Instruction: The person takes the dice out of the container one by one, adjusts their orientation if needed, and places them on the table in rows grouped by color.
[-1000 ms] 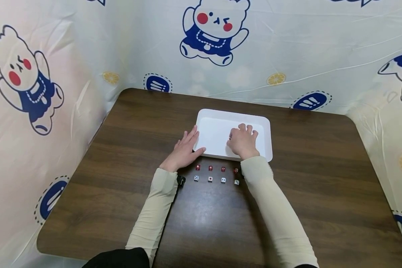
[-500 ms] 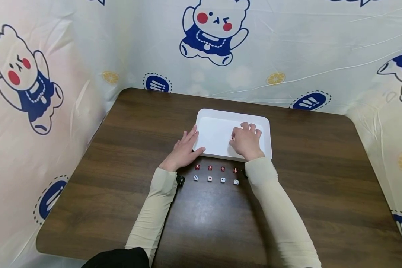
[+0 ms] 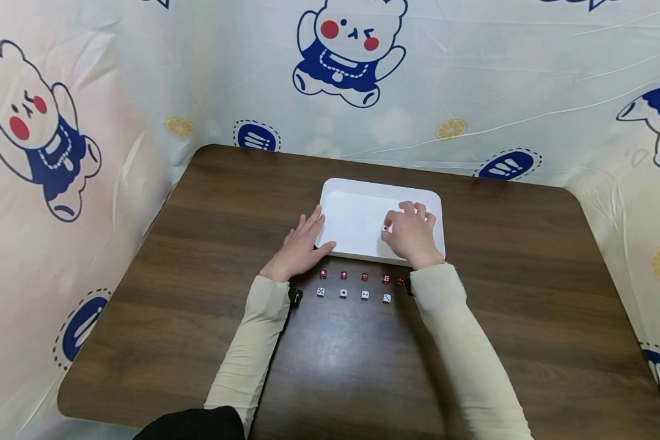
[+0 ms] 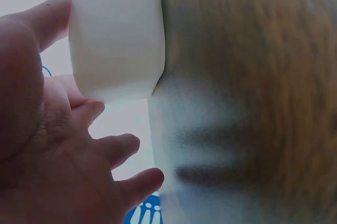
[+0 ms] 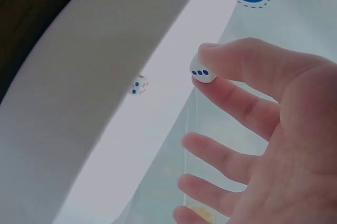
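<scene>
My right hand (image 3: pixel 412 235) is over the right part of a white tray (image 3: pixel 349 214) and pinches a white die (image 5: pixel 202 70) between thumb and index finger. Its other fingers are spread apart. In the right wrist view a second white die (image 5: pixel 138 85) lies in the tray, past the near wall; in the head view my hand hides it. My left hand (image 3: pixel 299 245) rests against the tray's left end with fingers extended. Its thumb (image 4: pixel 52 21) touches the near side of the tray, and the fingers reach along the short side.
In front of the tray lie a row of several red dice (image 3: pixel 365 277) and, nearer, a row of several white dice (image 3: pixel 365 295). The rightmost red die (image 3: pixel 400 282) is beside the right cuff. Patterned curtains (image 3: pixel 352 131) surround the brown table (image 3: pixel 225 214).
My right hand has shifted right over the tray, with the pinched die now easier to see. The rightmost red die has come out from behind the right wrist. My left hand stays put.
</scene>
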The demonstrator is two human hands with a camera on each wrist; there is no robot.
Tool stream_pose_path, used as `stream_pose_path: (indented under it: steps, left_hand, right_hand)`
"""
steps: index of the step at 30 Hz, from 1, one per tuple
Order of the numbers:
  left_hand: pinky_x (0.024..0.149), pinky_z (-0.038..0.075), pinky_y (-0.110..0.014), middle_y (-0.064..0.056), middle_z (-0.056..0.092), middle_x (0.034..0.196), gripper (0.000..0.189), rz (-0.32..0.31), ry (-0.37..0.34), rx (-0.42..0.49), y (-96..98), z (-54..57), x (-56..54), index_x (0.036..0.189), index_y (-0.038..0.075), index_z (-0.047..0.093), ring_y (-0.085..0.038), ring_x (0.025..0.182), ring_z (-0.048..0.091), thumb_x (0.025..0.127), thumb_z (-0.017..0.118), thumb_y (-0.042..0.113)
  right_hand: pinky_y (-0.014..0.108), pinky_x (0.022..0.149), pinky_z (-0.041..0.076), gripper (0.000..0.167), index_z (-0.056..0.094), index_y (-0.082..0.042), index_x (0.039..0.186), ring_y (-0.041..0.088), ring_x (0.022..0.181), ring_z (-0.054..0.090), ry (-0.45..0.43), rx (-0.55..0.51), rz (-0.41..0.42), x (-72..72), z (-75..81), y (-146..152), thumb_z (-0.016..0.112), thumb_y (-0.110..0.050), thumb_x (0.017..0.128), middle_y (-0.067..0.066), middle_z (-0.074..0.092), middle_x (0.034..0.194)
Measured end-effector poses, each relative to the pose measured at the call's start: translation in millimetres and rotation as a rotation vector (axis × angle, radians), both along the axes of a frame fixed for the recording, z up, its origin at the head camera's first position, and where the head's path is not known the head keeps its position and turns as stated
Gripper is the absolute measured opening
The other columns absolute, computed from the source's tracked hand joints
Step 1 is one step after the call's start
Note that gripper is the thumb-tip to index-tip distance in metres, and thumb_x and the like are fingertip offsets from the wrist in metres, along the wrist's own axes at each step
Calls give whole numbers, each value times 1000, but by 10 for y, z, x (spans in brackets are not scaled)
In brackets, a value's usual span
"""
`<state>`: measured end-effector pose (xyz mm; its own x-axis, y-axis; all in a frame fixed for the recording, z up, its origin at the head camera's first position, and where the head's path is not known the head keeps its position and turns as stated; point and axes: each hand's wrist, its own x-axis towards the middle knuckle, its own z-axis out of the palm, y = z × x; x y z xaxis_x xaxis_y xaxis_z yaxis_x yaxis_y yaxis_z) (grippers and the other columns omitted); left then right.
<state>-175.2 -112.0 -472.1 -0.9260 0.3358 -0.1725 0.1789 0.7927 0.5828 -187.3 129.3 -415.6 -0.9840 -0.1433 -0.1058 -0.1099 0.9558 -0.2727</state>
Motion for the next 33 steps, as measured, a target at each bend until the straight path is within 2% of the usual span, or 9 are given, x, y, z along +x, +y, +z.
stream_pose_path:
  steps: [15,33]
  left_hand:
    - [116,10,-63,6,-5,164,75,4,1,9,0,-2,-1,156,11,15,-33,151,-2,98,45,50]
    - [116,10,-63,5,-5,164,76,3,-1,4,8,-17,-14,156,11,14,-33,151,-2,98,45,51]
  right_hand:
    - [63,104,22,18,70,-13,97,45,135,27,10,1,26,93,65,87,57,-22,89,22,44,142]
    - [64,103,23,18,72,-10,99,47,136,24,1,-1,33,192,126,202,64,-22,88,24,42,144]
